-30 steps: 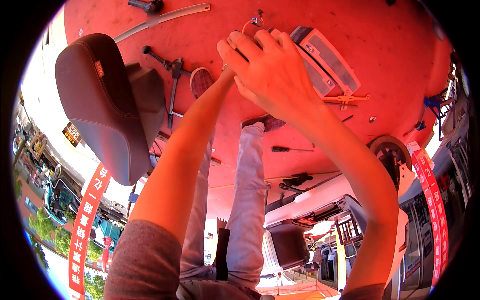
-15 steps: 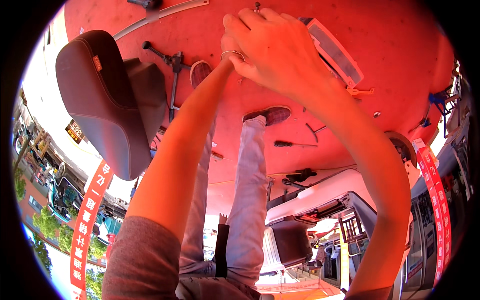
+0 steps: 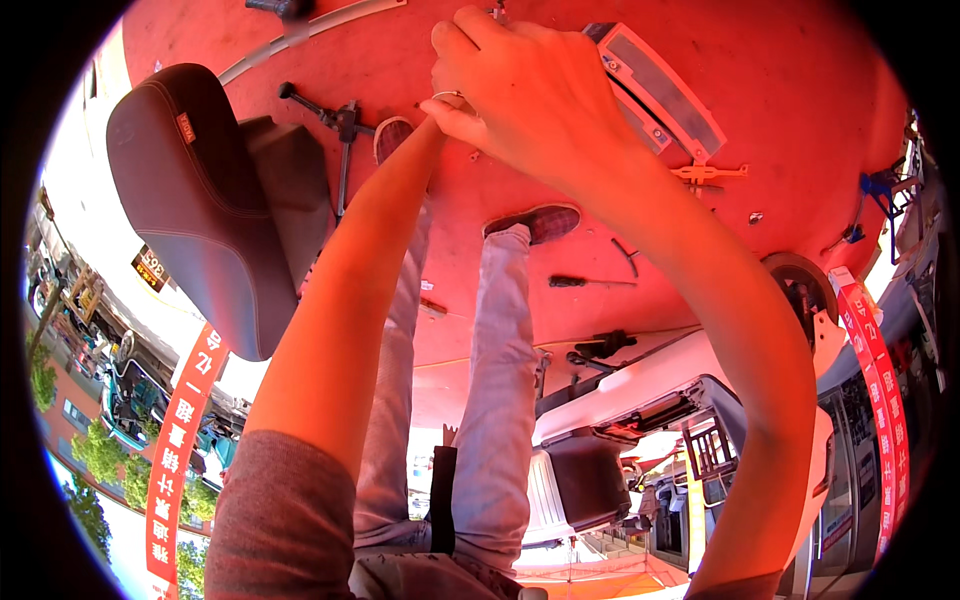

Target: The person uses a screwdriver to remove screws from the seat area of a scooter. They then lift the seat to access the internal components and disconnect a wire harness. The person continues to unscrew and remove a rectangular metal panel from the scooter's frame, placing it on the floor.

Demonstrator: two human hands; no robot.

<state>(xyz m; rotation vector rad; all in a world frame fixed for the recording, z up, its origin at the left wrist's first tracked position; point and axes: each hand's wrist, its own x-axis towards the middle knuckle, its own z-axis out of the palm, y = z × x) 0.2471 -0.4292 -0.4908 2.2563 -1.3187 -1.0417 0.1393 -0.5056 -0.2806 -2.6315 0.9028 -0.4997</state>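
Observation:
My right hand (image 3: 540, 95) is closed, its fingers bent, at the top middle above the red floor. Its thumb lies against my left wrist, beside a thin bracelet (image 3: 447, 94). My left hand (image 3: 450, 50) is mostly hidden behind the right one, with only a small part showing at its left side. A small dark piece (image 3: 497, 12) shows just above the right knuckles; whether it is held or lies on the floor, I cannot make out. What the right fingers close on is hidden.
A dark scooter seat (image 3: 185, 200) stands at left. On the floor are a screwdriver (image 3: 570, 282), a long-handled tool (image 3: 347, 150), a grey panel (image 3: 670, 85) and an orange bracket (image 3: 712, 172). A white scooter body (image 3: 640, 390) lies at lower right, near a wheel (image 3: 800, 285).
Both hands have shifted slightly left and upward together. The right thumb has moved outward across the left wrist. More of the grey panel and orange bracket now shows beside my right arm.

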